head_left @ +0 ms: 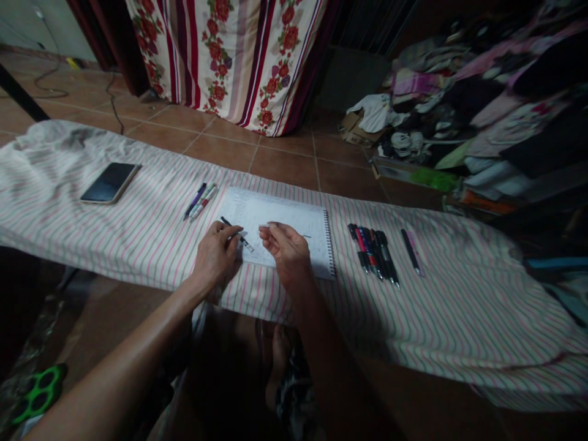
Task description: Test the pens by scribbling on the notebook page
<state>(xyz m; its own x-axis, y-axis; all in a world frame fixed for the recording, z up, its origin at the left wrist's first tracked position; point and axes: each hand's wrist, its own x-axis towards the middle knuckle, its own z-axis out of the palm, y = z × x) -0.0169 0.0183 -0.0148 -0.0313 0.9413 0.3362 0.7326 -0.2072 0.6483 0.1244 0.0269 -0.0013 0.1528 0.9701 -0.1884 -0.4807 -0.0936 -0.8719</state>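
Pinched closed: my left hand (218,252) on black pen (244,241), right hand (287,246) on thin piece (264,227), above near half of notebook (294,213).

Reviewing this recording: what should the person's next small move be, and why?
Probably bring the right hand across to the dark pen-like piece at the left hand: the right one is pinched above the notebook, close beside that piece, though anything in its pinch is too small to identify.

both arms (133,349) stretch forward; left hand (215,254) curled palm down, right hand (290,250) in a pinching grip.
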